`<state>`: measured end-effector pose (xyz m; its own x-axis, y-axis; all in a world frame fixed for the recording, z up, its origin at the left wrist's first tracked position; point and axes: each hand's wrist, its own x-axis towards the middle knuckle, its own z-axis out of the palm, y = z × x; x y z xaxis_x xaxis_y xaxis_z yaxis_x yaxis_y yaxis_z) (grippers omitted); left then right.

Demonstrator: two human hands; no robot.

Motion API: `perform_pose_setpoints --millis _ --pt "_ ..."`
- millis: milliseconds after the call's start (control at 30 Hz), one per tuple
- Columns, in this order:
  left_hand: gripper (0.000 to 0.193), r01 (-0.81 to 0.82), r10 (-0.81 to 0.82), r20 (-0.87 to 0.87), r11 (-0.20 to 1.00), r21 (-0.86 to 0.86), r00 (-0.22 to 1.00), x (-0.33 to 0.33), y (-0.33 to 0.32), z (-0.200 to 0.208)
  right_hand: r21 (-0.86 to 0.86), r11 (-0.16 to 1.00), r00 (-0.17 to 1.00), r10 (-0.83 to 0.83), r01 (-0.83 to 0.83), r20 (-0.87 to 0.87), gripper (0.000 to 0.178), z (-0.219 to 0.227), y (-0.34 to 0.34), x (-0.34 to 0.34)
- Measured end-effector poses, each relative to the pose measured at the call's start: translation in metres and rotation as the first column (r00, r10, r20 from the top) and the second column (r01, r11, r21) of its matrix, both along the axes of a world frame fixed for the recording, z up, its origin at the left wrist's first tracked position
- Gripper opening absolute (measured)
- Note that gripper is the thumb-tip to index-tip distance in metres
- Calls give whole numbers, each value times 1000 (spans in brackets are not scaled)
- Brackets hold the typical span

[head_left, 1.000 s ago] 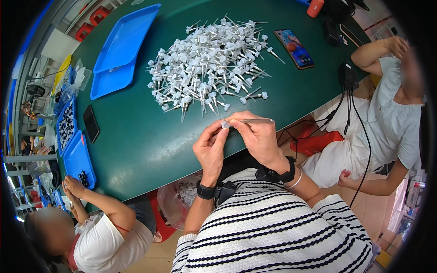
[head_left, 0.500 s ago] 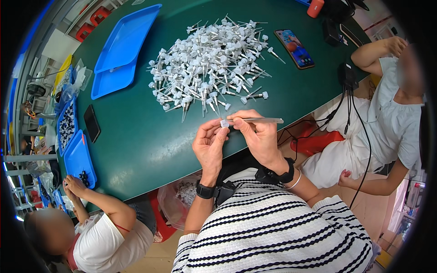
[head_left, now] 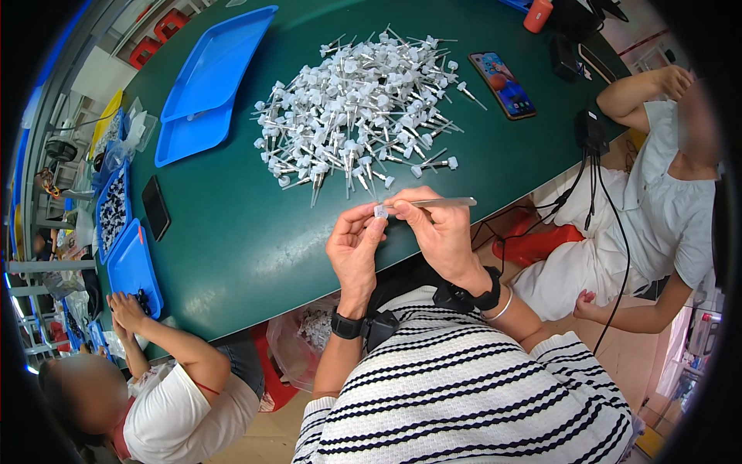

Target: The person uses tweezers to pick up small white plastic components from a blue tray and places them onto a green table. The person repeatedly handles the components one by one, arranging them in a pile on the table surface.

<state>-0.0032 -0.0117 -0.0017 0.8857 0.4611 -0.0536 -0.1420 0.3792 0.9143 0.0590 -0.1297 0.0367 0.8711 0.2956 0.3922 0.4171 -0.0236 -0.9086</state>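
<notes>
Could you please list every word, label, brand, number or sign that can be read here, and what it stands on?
No text is clear enough to quote.
Small white piece in the left hand: faint marks, too small to read.
Lit phone on the green table: screen details too small to read.

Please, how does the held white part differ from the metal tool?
The white part looks short and blocky; the metal tool is long and slim. The white part is in the left hand, the metal tool in the right hand. Both are partly covered by fingers.
</notes>
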Motion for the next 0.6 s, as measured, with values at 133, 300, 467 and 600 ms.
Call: perform_pose_setpoints --millis 133,300,467,600 --pt "24 4 -4 0 1000 -13 1000 0 1 1 -99 994 997 45 -39 60 8 10 0 6" --pt "25 15 -15 15 1000 -22 1000 1 3 -2 -199 976 989 106 -84 102 4 21 0 9" --pt "30 30 -30 11 999 -37 1000 1 5 4 -145 987 989 92 -75 116 5 33 -6 9" --pt "35 51 -51 4 997 -59 999 2 9 5 -77 997 998 -27 31 59 6 32 -17 8"
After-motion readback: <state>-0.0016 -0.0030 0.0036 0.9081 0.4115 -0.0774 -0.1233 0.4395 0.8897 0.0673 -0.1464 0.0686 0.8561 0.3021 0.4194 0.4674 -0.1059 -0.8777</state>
